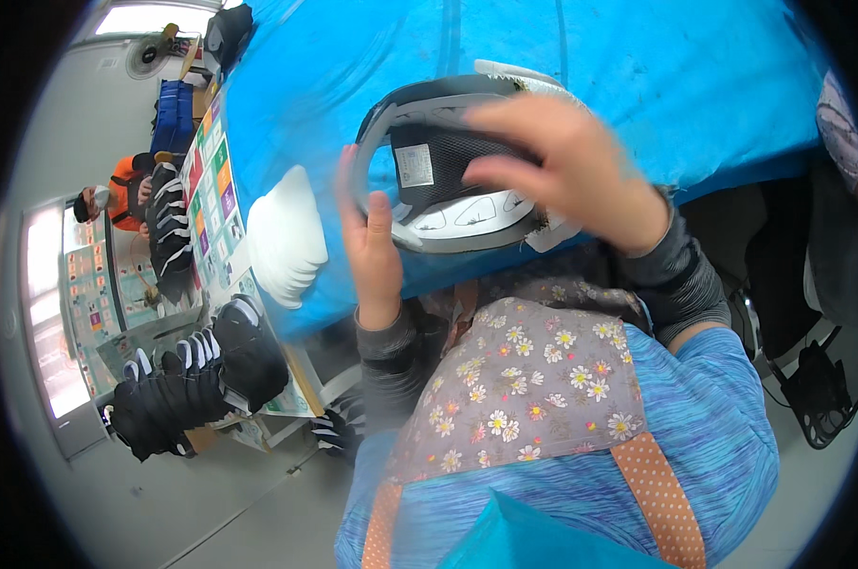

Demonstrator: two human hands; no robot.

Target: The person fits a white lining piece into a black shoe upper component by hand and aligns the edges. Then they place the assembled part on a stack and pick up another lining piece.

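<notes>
A round black and grey piece that looks like a cap (448,204), its inside turned up, sits above the near edge of the blue-covered table. Black mesh and a small white label (415,165) show inside it, with a pale printed band around the opening. My left hand (372,242) grips its left rim, thumb on the near side and fingers along the outside. Over its right part hovers my right hand (571,156), somewhat blurred, thumb and fingers apart and pointing left. Ragged whitish edging (547,232) shows at the right end of the piece.
A stack of white curved pieces (285,237) lies on the blue cover (675,76) to the left. Beyond the table edge are rows of black caps or similar pieces (182,389). Farther off, a person in orange (125,194) stands by another row. A black chair (813,379) is at right.
</notes>
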